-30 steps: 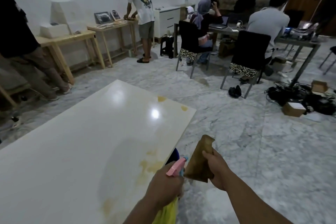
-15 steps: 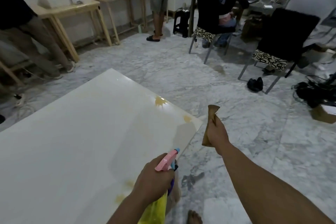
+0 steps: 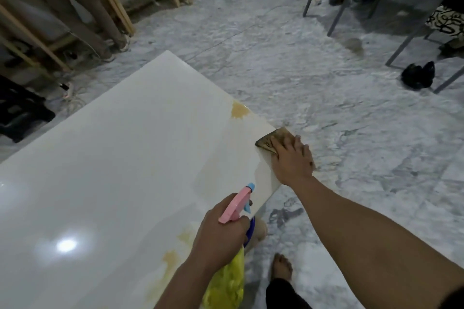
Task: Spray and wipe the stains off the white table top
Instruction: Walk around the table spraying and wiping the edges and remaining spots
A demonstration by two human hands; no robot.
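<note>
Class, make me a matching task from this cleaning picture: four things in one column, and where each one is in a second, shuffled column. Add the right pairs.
Things
1. brown cloth
2. spray bottle
3. largest yellow stain
4. black shoes

Places
A. on the marble floor beside a chair leg
B. gripped in the left hand
C. pressed under the right hand at the table's corner
D. on the white table top, at its right edge beyond the cloth

Pairs: 1-C, 2-B, 3-D, 4-A
</note>
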